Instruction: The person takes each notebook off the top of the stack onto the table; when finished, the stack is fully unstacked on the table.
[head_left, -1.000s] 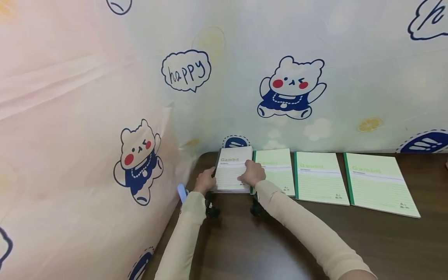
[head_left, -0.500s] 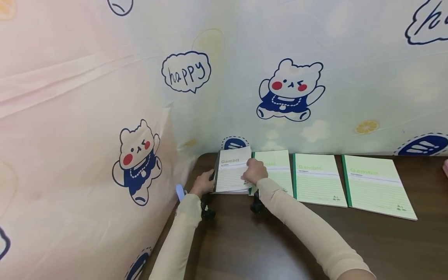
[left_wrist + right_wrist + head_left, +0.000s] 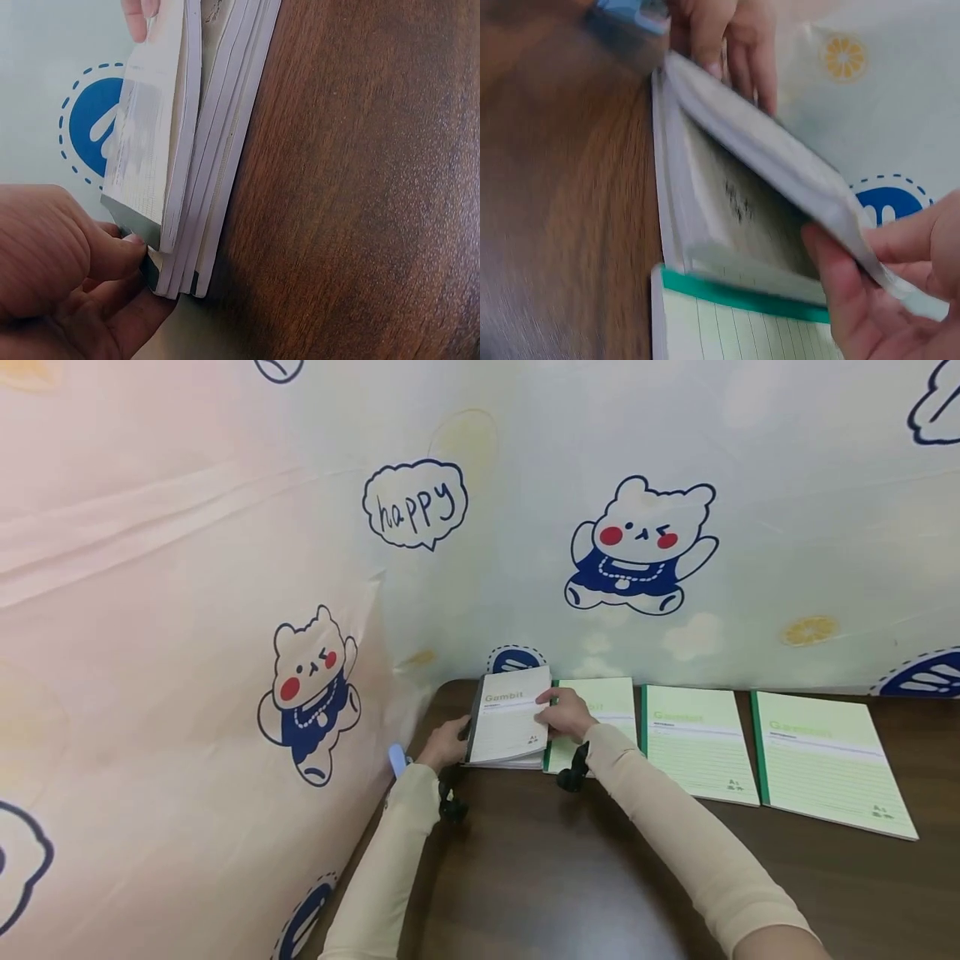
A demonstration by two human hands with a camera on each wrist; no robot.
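Observation:
A grey-covered notebook with a dark spine lies on top of a small stack of similar notebooks at the table's back left corner. Its right side is raised, leaving a wedge-shaped gap above the notebook below. My right hand pinches that raised edge between thumb and fingers, as the right wrist view shows. At the spine, my left hand holds the top notebook's near corner with the thumb, its other fingers against the stack's spine side. The lower notebooks' covers are mostly hidden.
Three green-spined notebooks lie in a row to the right: one beside the stack and partly behind my right hand, a middle one and a far right one. A printed cloth rises behind the brown table.
The top grey notebook's right edge has lifted off the stack, tilting up with my right hand, which has risen slightly. My left hand has stayed at the spine.

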